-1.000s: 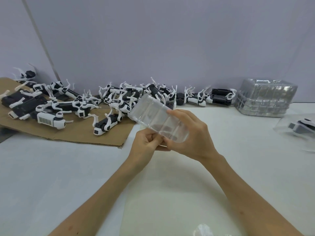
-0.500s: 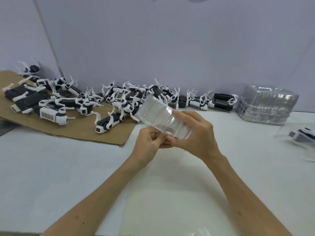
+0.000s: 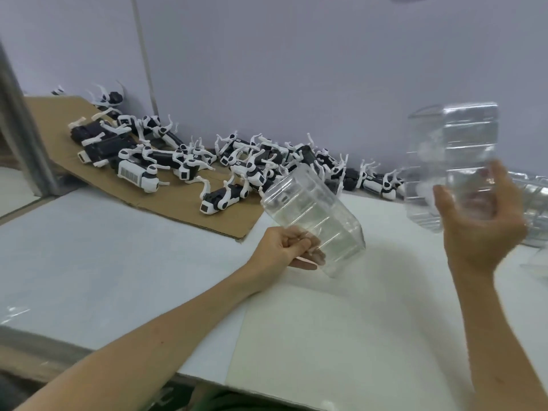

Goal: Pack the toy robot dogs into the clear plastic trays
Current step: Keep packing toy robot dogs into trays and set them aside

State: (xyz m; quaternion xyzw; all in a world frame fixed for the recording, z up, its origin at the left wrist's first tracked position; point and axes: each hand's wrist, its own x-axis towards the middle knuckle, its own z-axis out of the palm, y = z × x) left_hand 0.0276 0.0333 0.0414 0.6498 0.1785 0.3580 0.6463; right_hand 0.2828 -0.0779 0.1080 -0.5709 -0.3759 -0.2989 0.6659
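My left hand [image 3: 292,250] grips one clear plastic tray [image 3: 314,218] by its lower corner, tilted above the white table. My right hand [image 3: 480,223] holds a second clear tray [image 3: 453,152] raised upright at the right, blurred. Both trays look empty. Several black-and-white toy robot dogs [image 3: 225,164] lie in a heap along the back wall, many on a sheet of brown cardboard [image 3: 178,203]. One dog [image 3: 222,200] lies nearest, at the cardboard's front edge, just left of the left-hand tray.
A stack of clear trays [image 3: 536,209] shows at the right edge behind my right hand. The white table [image 3: 118,262] ends close to me at the bottom. A grey post [image 3: 23,137] stands at the far left. A scrap of clear plastic [image 3: 12,312] lies at the left edge.
The trays held together in front of me have come apart: my right hand lifted one up to the right, my left kept the other. The view swung left.
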